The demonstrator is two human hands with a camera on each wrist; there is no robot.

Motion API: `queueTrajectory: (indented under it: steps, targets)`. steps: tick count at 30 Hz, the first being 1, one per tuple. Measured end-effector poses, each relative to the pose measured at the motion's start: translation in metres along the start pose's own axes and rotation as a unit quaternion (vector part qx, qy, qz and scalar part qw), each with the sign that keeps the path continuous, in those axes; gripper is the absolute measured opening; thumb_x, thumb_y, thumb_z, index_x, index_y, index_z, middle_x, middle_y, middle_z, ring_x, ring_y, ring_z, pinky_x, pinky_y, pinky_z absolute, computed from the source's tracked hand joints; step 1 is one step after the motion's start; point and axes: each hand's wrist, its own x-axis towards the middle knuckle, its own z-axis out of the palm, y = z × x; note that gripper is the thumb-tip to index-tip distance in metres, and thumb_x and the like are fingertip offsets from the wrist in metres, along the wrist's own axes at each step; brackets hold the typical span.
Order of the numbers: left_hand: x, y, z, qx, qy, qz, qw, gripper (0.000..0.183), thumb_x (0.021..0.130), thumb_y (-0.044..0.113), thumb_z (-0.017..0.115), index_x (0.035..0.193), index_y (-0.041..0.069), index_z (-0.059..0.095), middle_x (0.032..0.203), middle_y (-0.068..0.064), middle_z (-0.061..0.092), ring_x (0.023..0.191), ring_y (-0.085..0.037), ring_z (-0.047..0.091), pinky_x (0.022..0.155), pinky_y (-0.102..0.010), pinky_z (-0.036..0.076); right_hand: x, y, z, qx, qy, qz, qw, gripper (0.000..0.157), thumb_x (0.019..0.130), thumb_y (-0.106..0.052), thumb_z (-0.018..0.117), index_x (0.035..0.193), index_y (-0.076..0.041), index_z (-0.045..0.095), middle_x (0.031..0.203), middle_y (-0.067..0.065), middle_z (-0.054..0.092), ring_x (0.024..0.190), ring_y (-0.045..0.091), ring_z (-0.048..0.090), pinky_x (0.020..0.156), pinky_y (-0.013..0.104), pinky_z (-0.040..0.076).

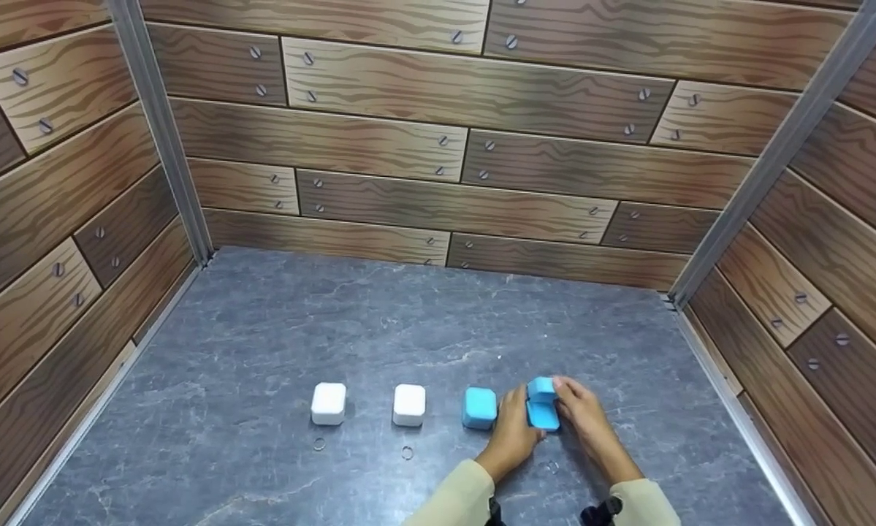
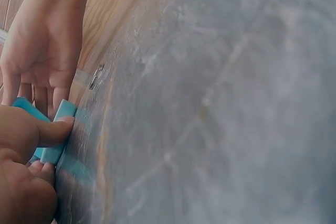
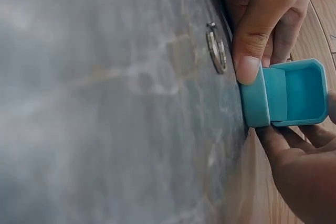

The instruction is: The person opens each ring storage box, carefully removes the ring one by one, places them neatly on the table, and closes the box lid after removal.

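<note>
On the grey stone-patterned tabletop (image 1: 277,343) a row runs left to right: a white box (image 1: 329,403), a second white box (image 1: 409,405), a closed blue box (image 1: 479,408), then an open blue box (image 1: 542,404) at the row's 3 o'clock end. Small metal rings (image 1: 319,443) lie at 6 o'clock of the white boxes, another ring (image 3: 216,48) by the open one. The left hand (image 1: 514,432) grips the open box's left side, thumb pressed on it; the right hand (image 1: 586,416) holds its right side with curled fingers.

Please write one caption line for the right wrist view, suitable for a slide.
Both hands hold an open blue box on the grey table, the left hand's thumb on its edge, a metal ring lying beside it.
</note>
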Motion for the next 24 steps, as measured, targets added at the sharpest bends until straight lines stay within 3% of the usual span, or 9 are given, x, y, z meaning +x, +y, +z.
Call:
queueTrajectory:
  steps: [5, 10, 15, 24]
  targets:
    - [-0.002, -0.001, 0.001, 0.004, 0.008, 0.005, 0.9999, 0.077, 0.082, 0.003, 0.078, 0.148, -0.006, 0.039, 0.141, -0.018, 0.052, 0.134, -0.034, 0.046, 0.112, -0.043, 0.04, -0.004, 0.002, -0.001, -0.012, 0.0, -0.023, 1.0, 0.047, 0.105, -0.026, 0.053, 0.137, 0.009, 0.054, 0.135, 0.022, 0.059, 0.117, 0.015, 0.059, 0.1, 0.032, 0.051]
    - [-0.001, 0.001, 0.001, 0.006, 0.008, -0.003, 0.9999, 0.077, 0.083, 0.004, 0.079, 0.148, -0.005, 0.039, 0.141, -0.018, 0.052, 0.133, -0.034, 0.046, 0.112, -0.043, 0.041, -0.006, 0.003, -0.003, -0.027, -0.017, -0.067, 0.997, 0.034, 0.104, -0.011, 0.052, 0.132, 0.008, 0.057, 0.127, 0.019, 0.062, 0.103, 0.004, 0.057, 0.088, 0.019, 0.049]
    - [0.0, 0.002, 0.0, 0.013, 0.008, -0.003, 0.9999, 0.075, 0.084, 0.005, 0.078, 0.147, -0.003, 0.04, 0.138, -0.016, 0.053, 0.13, -0.032, 0.048, 0.11, -0.042, 0.042, -0.006, 0.005, -0.006, -0.059, -0.038, -0.108, 0.992, 0.03, 0.102, -0.001, 0.05, 0.131, 0.005, 0.059, 0.134, 0.023, 0.059, 0.112, 0.003, 0.055, 0.093, 0.014, 0.043]
    - [0.0, 0.001, 0.001, 0.011, 0.005, -0.005, 0.9999, 0.075, 0.084, 0.005, 0.079, 0.147, -0.003, 0.041, 0.139, -0.016, 0.053, 0.132, -0.032, 0.047, 0.111, -0.042, 0.042, -0.01, 0.012, -0.015, -0.088, -0.107, -0.123, 0.983, 0.043, 0.103, -0.004, 0.05, 0.145, 0.003, 0.049, 0.151, 0.025, 0.046, 0.134, 0.013, 0.045, 0.1, 0.01, 0.036]
